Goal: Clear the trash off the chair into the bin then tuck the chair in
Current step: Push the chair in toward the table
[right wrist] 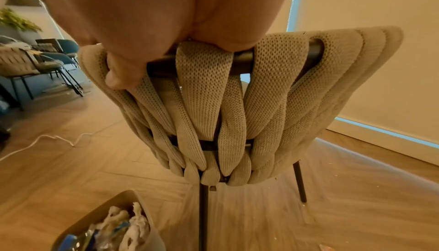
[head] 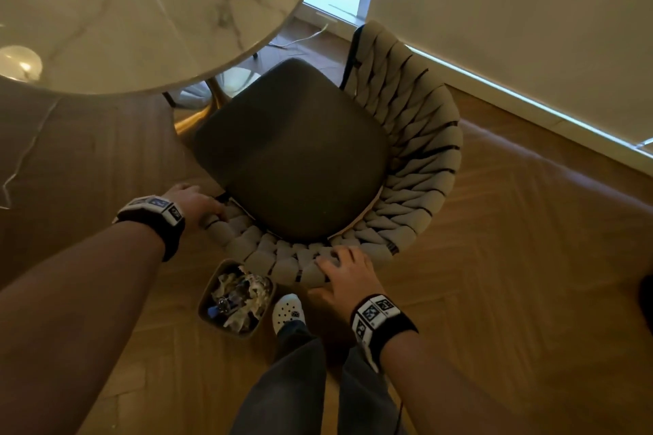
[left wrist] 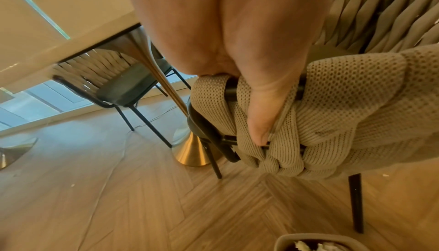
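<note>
The chair [head: 293, 152] has a bare dark seat and a beige woven backrest [head: 417, 159]; its front edge lies just under the marble table [head: 141, 11]. My left hand [head: 198, 203] grips the left end of the backrest rim, thumb curled over the weave [left wrist: 259, 120]. My right hand [head: 344, 270] holds the top of the backrest [right wrist: 213, 105] near its middle, fingers over the rim. The small beige bin [head: 236, 297] stands on the floor behind the chair, between my hands, filled with crumpled paper and wrappers [right wrist: 123, 225].
A gold table base [left wrist: 192, 151] stands by the chair's front legs. Another woven chair [left wrist: 99, 78] sits across under the table. A white cable [right wrist: 54, 138] lies on the wood floor at left. My foot [head: 288, 311] is next to the bin. A wall [head: 530, 28] runs along the right.
</note>
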Demonstrator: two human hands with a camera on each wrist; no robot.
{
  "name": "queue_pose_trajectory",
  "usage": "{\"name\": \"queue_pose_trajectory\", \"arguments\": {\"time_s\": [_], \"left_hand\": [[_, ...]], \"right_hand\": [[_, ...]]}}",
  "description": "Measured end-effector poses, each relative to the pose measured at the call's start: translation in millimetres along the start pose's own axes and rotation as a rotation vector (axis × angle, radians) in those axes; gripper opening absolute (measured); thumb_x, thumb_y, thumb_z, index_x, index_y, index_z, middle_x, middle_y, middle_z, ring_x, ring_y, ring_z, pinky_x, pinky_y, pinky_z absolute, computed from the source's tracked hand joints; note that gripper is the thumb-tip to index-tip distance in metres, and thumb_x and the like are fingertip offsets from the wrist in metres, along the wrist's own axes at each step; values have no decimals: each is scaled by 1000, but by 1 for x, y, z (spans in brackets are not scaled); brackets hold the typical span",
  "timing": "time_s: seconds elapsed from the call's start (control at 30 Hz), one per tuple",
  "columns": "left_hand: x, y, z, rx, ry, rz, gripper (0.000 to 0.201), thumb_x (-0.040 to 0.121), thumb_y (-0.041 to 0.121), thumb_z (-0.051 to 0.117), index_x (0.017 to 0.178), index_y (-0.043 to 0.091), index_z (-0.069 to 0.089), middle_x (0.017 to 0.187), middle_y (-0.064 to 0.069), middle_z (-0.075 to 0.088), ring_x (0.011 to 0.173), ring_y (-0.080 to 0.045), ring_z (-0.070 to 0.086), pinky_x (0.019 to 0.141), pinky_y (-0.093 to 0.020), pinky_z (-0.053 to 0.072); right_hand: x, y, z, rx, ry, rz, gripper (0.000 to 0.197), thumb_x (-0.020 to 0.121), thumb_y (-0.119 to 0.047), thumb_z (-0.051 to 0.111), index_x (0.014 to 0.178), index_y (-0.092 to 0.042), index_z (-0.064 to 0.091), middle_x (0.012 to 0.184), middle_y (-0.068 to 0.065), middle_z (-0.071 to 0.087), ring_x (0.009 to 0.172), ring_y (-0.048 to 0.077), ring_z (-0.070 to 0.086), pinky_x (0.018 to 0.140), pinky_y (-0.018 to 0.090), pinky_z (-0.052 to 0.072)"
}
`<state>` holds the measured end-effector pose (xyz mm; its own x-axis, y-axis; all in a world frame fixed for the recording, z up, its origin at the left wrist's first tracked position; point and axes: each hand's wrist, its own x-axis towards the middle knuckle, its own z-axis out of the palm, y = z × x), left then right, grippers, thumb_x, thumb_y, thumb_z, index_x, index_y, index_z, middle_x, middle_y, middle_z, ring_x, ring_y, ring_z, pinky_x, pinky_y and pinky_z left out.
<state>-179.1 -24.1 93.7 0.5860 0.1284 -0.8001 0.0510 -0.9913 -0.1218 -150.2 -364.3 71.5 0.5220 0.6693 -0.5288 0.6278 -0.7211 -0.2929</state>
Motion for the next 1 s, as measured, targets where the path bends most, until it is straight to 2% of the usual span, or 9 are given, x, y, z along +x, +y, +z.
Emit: {"name": "queue_pose_trajectory", "arguments": {"time_s": [0.1, 0.27, 0.4, 0.47, 0.53, 0.6, 0.67, 0.8, 1.0], "left_hand": [[-2, -15, 3, 45, 35, -28, 40, 95, 31, 55, 129, 52, 50, 144, 19, 47, 136, -17, 37, 118, -44, 18], [-21, 16, 3, 4, 28, -101, 69, 84, 53, 63, 146, 42, 35, 153, 1, 38, 143, -28, 30, 118, -53, 16], [-29, 85, -7, -174, -35, 75, 105, 70, 65, 73, 155, 37, 18, 161, -3, 27, 150, -31, 14, 118, -60, 0], [-28, 122, -4, -267, -20, 183, 103, 72, 66, 72, 155, 36, 18, 160, -3, 28, 149, -30, 18, 120, -57, 4], [-27, 147, 5, -315, -10, 200, 94, 76, 65, 67, 153, 36, 23, 155, -3, 37, 143, -29, 32, 117, -54, 15], [-26, 159, 17, -306, 35, 152, 76, 84, 61, 60, 150, 35, 30, 147, -2, 49, 133, -28, 46, 114, -54, 22], [-25, 161, 22, -286, 69, 111, 65, 90, 55, 57, 148, 35, 34, 143, -3, 53, 130, -28, 49, 113, -55, 22], [-24, 152, 18, -277, 75, 101, 61, 93, 47, 57, 148, 35, 34, 140, -2, 55, 129, -28, 51, 113, -56, 21], [-13, 122, 1, -252, 92, 73, 57, 95, 46, 55, 147, 37, 35, 140, 0, 56, 127, -25, 53, 113, -55, 25]], "right_hand": [[13, -21, 2, -21, 8, 8, 60, 84, -59, 52, 135, -30, 39, 142, 9, 38, 134, 32, 28, 111, 50, 25], [21, -9, -17, -138, -69, -76, 69, 82, -66, 49, 139, -29, 38, 143, 9, 42, 136, 32, 30, 117, 50, 1], [21, 45, -54, -333, -80, -115, 81, 77, -67, 56, 143, -27, 34, 148, 9, 35, 139, 32, 25, 117, 51, 2], [17, 81, -68, -417, -36, -56, 82, 75, -67, 57, 144, -28, 34, 151, 10, 32, 141, 33, 22, 118, 51, 2], [16, 110, -70, -438, 0, 9, 83, 73, -75, 46, 142, -30, 36, 154, 12, 28, 143, 33, 18, 117, 52, 1], [22, 123, -68, -417, -17, 29, 88, 64, -84, 34, 132, -30, 48, 146, 16, 42, 137, 34, 25, 115, 54, 4], [32, 131, -62, -416, -55, 29, 85, 56, -85, 43, 117, -27, 57, 127, 19, 58, 125, 34, 32, 108, 56, 9], [43, 129, -60, -377, -7, -3, 88, 43, -81, 68, 110, -25, 59, 114, 18, 60, 117, 35, 36, 103, 57, 13], [71, 116, -73, -339, 41, -22, 85, 48, -84, 58, 110, -27, 53, 110, 18, 60, 113, 35, 37, 102, 58, 16]]}}
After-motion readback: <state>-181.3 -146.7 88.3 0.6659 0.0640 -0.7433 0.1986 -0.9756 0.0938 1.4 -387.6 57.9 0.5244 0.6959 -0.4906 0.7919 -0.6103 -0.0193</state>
